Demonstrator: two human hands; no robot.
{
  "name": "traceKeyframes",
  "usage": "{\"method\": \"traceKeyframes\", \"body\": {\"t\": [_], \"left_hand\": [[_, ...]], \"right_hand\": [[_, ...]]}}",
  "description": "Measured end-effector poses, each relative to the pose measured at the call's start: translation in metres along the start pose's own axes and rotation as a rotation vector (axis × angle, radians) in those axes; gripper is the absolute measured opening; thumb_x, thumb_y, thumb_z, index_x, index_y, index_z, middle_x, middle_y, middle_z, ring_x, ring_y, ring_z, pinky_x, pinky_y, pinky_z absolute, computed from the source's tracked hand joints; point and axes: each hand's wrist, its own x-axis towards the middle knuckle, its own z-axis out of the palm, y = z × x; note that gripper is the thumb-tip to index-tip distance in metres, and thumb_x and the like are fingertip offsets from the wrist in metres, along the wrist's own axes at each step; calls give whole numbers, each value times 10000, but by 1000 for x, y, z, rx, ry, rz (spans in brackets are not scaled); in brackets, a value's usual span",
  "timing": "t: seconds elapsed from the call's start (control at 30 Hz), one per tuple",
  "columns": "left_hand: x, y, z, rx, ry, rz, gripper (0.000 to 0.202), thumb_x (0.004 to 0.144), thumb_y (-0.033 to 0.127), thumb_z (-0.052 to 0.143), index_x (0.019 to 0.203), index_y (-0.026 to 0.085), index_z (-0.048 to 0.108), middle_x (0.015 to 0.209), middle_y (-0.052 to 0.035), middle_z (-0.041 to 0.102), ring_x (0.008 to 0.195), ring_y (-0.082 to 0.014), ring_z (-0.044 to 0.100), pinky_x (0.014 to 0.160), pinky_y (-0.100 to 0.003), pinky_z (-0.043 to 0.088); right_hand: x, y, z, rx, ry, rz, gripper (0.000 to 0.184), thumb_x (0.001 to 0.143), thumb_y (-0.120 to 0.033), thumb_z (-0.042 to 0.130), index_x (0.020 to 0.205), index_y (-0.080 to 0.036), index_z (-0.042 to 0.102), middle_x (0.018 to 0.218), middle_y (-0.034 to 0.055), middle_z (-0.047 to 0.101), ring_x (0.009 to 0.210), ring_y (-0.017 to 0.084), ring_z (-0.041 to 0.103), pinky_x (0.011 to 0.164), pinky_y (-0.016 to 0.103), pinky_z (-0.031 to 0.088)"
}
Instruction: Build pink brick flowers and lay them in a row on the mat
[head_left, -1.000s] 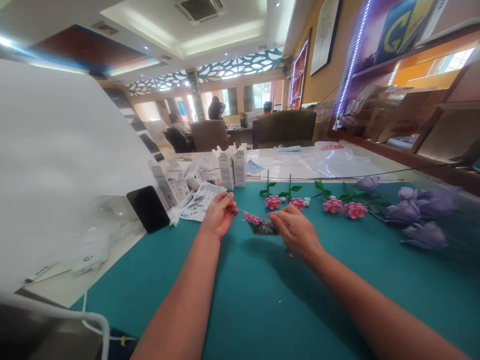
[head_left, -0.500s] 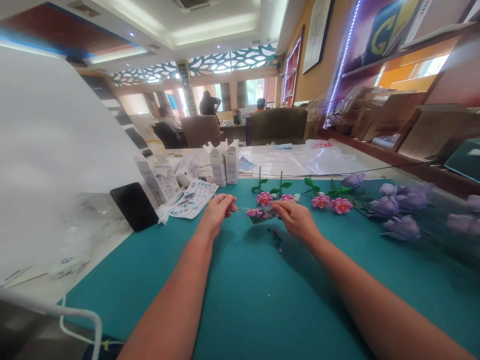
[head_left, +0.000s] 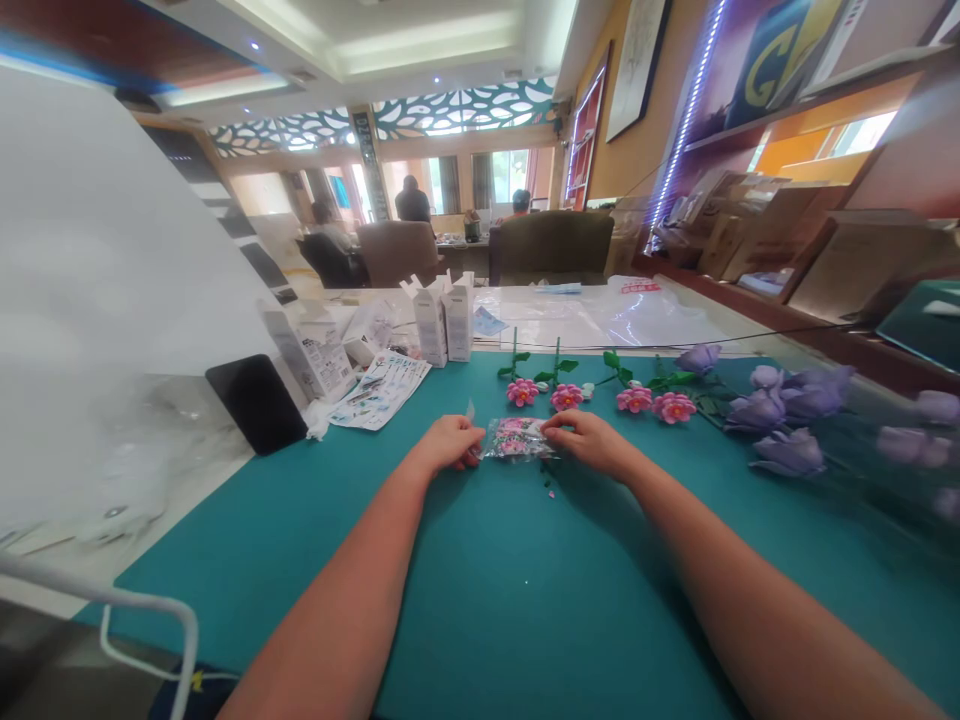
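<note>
A small clear plastic bag (head_left: 514,438) of pink and dark small pieces lies low over the teal mat (head_left: 480,600). My left hand (head_left: 448,443) pinches its left end with closed fingers. My right hand (head_left: 590,440) pinches its right end, fingers also closed. A few tiny loose pieces (head_left: 550,484) lie on the mat just below the bag. Beyond the hands, several pink block flowers on green stems (head_left: 567,396) lie in a row.
Purple flowers (head_left: 795,420) lie at the right. White boxes (head_left: 442,320), an instruction sheet (head_left: 381,390) and a black phone (head_left: 256,402) sit at the back left. Crumpled plastic (head_left: 112,490) lies far left. People sit at armchairs (head_left: 555,245) in the background.
Both hands have come down toward the mat with the bag between them. A few small pieces have dropped onto the mat. The view has shifted slightly.
</note>
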Motion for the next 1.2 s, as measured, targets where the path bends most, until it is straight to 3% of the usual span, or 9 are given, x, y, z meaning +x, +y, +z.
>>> {"method": "traceKeyframes", "body": {"t": [0.1,0.2,0.33,0.47,0.6,0.8,1.0,1.2], "left_hand": [[4,-1,10,-40,30,3,141,718,218,604,665,152,491,664,-31,636,530,-126,601,442,-194,420],[8,-3,18,-108,29,11,93,712,165,601,754,140,521,610,-8,589,538,-116,581,456,-193,435],[8,-4,24,-210,-16,6,401,681,129,630,1065,108,515,645,0,581,561,-114,571,468,-199,451],[6,-2,24,-284,-93,-21,638,634,117,670,1231,92,445,745,-28,607,623,-128,593,526,-224,486],[4,-1,23,-308,-128,-35,671,580,59,668,1221,98,472,773,-23,602,602,-111,571,523,-213,461],[7,-4,23,-288,-169,-1,675,561,21,606,1217,97,468,649,46,529,487,-71,476,443,-197,364],[6,-4,25,-235,-206,57,532,542,29,596,1063,113,526,544,79,461,426,-62,408,417,-201,299],[2,-2,27,-238,-195,143,391,533,46,566,896,170,489,789,4,575,484,-57,456,431,-202,342]], "right_hand": [[3,6,6,-36,39,61,197,715,-228,579,889,-184,661,959,63,650,871,216,601,743,295,455],[4,11,9,-50,47,97,432,654,-199,628,1084,-171,607,1135,100,602,987,248,578,828,329,446],[6,15,10,-57,29,120,696,606,-217,683,1271,-167,484,1292,123,506,1148,279,499,933,358,410],[6,16,6,-64,-16,141,786,587,-231,700,1321,-133,437,1290,143,499,1145,283,504,949,352,408],[5,14,3,-82,-45,134,816,564,-216,714,1322,-90,437,1307,172,451,1156,288,484,967,341,392],[4,11,1,-113,-65,117,816,545,-217,731,1306,-97,462,1289,161,418,1157,279,463,974,327,379],[3,14,-1,-109,-66,63,675,567,-210,728,1211,-146,535,1215,112,459,1095,247,491,929,318,405],[3,18,-4,-73,-61,-19,638,597,-188,713,1204,-169,516,1192,94,489,1080,234,500,933,328,404]]}}
